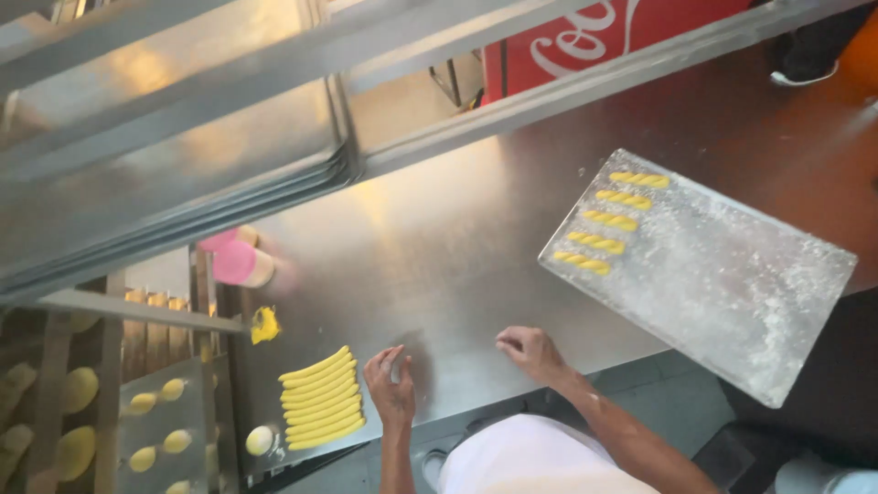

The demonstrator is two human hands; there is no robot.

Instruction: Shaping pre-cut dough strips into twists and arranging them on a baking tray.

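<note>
Your white apron sits nearest the lens, pressed to the near edge of the steel table. Left hand rests at that near edge, fingers loosely curled, nothing visibly clamped in it; it's just beside the row of plain yellow dough strips. Right hand is a bit further along the near edge, fingers bent together on the bare steel, and you can't tell whether anything tiny is under them.

Progress, judging by what lies there: five twisted dough sticks are already lined up on the floured tray at the table's right edge, w/ most of that tray bare. Approx. ten strips wait untwisted by the left hand, so the bulk looks undone.

Also on the table: a yellow dough scrap, pink-topped tubs toward the left edge, a pale dough ball at the near left corner.
</note>
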